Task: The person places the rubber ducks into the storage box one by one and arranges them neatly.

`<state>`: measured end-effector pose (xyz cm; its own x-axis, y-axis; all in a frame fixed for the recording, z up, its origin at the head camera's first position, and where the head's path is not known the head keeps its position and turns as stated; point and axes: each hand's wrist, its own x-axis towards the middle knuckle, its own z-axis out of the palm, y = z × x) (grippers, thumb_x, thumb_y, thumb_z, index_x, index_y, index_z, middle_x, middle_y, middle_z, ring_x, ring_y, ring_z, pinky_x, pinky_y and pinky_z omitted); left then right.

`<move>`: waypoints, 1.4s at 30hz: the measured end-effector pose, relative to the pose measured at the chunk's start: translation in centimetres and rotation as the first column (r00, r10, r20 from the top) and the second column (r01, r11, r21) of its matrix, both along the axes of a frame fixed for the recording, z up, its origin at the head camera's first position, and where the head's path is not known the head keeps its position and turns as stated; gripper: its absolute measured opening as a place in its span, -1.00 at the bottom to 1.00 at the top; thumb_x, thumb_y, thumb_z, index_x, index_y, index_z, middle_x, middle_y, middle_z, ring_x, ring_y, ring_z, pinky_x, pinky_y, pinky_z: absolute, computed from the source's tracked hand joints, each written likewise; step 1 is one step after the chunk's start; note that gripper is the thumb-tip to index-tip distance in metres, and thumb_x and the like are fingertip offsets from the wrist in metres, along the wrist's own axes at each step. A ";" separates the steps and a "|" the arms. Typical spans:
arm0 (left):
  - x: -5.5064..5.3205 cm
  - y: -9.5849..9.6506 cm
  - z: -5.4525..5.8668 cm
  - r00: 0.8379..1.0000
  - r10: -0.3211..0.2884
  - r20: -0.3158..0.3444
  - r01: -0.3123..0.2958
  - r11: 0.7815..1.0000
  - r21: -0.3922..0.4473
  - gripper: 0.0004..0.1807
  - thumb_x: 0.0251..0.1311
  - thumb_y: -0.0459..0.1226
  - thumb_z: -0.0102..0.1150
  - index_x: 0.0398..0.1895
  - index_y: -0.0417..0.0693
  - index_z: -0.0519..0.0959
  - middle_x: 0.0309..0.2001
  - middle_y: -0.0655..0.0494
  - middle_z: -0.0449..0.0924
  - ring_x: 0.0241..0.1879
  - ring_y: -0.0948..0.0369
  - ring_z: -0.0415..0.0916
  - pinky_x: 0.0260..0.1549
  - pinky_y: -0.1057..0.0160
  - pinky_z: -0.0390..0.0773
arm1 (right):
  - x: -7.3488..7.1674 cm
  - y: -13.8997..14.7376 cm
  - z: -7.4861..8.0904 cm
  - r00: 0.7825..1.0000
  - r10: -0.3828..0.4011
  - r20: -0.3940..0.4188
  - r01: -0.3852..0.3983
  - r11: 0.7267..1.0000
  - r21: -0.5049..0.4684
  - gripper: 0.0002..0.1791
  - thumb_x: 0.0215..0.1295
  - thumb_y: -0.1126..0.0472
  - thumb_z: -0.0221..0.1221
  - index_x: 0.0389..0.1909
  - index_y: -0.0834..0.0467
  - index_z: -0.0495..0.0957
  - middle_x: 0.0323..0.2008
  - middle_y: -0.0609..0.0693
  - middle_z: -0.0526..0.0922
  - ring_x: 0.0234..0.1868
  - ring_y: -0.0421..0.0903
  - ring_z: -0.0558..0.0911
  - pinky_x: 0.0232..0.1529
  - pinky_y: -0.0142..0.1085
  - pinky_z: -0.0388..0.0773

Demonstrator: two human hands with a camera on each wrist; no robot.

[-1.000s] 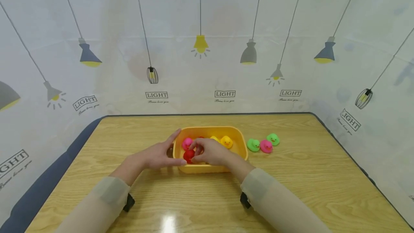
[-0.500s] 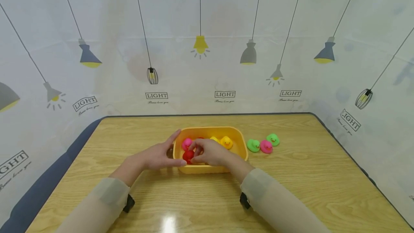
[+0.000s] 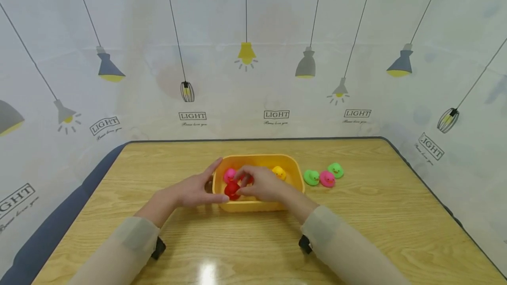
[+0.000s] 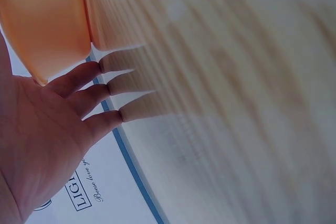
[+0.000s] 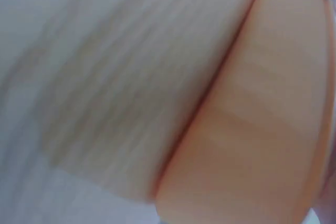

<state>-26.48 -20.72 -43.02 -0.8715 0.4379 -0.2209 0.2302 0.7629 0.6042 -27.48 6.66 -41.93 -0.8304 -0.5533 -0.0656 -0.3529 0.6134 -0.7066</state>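
Note:
In the head view my left hand (image 3: 193,189) rests against the left end of a yellow plastic basket (image 3: 299,175), thumb along the front rim and index finger at the back corner. In the left wrist view its other fingers reach down beside the basket to the table. My right hand (image 3: 261,184) is inside the basket, fingers loosely bent, thumb tip beside a red rubber duck (image 3: 232,190). A pink duck (image 3: 229,175) sits behind that one. Another red duck (image 3: 247,180) shows between thumb and fingers, and a yellow duck (image 3: 279,173) shows beyond the hand.
Right of the basket two green ducks (image 3: 311,177) and a pink duck (image 3: 327,179) stand together on the wooden table (image 3: 376,214). A curtain (image 3: 222,65) printed with lamps rises behind the table and along its sides.
My right hand has shifted slightly right and its thumb has spread from the fingers, uncovering more red between them. A second yellow duck is now hidden. The left hand stays put.

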 end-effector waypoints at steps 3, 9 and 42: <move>0.0 0.1 0.0 1.000 0.003 -0.004 -0.003 1.000 -0.005 0.34 0.20 0.49 0.34 0.82 0.55 -0.32 0.61 -0.22 0.40 0.49 -0.19 0.50 0.51 -0.38 0.43 | 0.2 1.1 0.6 0.999 0.001 -0.053 -0.001 1.000 -0.003 -0.65 0.46 0.11 0.46 0.19 0.02 0.68 -0.20 -0.14 0.72 -0.24 -0.09 0.63 -0.21 -0.30 0.64; -0.1 0.3 0.0 1.000 0.011 0.001 -0.011 1.000 -0.019 0.34 0.19 0.49 0.34 0.82 0.56 -0.33 0.63 -0.23 0.38 0.52 -0.23 0.46 0.55 -0.40 0.37 | 0.8 4.5 2.1 0.994 -0.010 -0.109 0.007 0.999 -0.031 -0.70 0.44 0.10 0.47 0.10 0.04 0.70 -0.20 -0.13 0.71 -0.25 -0.05 0.58 -0.24 -0.34 0.55; -0.4 0.4 0.0 0.999 0.023 0.025 -0.022 0.999 -0.035 0.36 0.21 0.45 0.37 0.81 0.56 -0.39 0.70 -0.24 0.24 0.61 -0.27 0.34 0.60 -0.40 0.27 | 3.8 25.7 0.0 0.967 -0.212 -0.138 0.214 0.977 -0.004 -0.67 0.55 0.08 0.37 0.19 0.15 0.70 -0.17 -0.08 0.75 -0.31 -0.23 0.55 -0.31 -0.36 0.55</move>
<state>-26.84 -20.34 -43.01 -0.8748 0.4103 -0.2578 0.1978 0.7881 0.5830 -23.64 32.39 -41.97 -0.9304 -0.3628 0.0518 -0.3062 0.6919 -0.6538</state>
